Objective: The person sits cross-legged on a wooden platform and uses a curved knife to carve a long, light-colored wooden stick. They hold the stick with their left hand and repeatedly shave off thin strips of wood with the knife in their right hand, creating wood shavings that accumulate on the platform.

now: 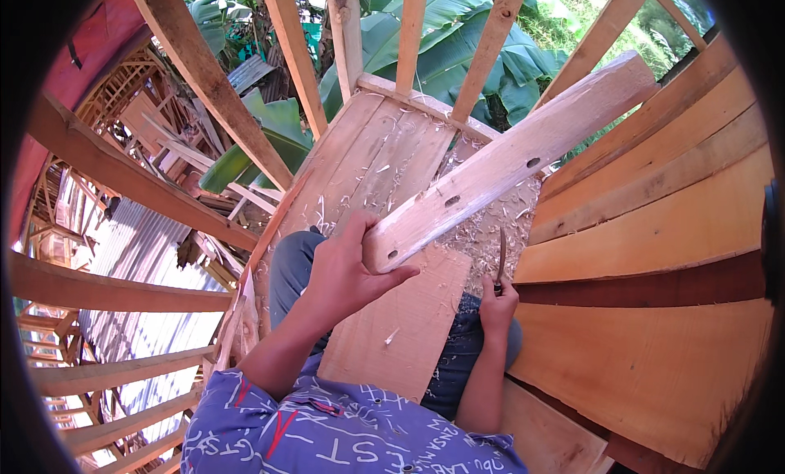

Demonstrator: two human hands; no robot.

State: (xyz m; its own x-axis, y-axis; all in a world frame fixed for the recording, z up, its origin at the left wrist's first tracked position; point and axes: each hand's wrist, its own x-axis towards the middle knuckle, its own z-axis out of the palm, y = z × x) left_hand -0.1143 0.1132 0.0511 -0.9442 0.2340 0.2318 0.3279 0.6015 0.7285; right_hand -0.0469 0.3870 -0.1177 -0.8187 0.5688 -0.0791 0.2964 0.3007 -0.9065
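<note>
My left hand (pixel 357 266) grips the near end of a long, pale wooden plank (pixel 499 167), thumb underneath and fingers over the top edge. The plank slants up and away to the right, and a few dark oval holes or knots run along its face. In my right hand (pixel 497 305), closed and resting near my right knee, is a knife (pixel 502 257) with a thin, slightly curved blade pointing away from me. Its handle is mostly hidden by my fingers. A flat piece of brown cardboard or thin board (pixel 401 327) lies across my lap with a shaving on it.
Wood shavings (pixel 482 221) litter the plank floor (pixel 368 155). Upright wooden slats (pixel 286 53) ring the left and far sides, with banana leaves (pixel 441 49) beyond. Wide boards (pixel 646 204) wall the right side. Corrugated metal sheets (pixel 147 261) lie outside at left.
</note>
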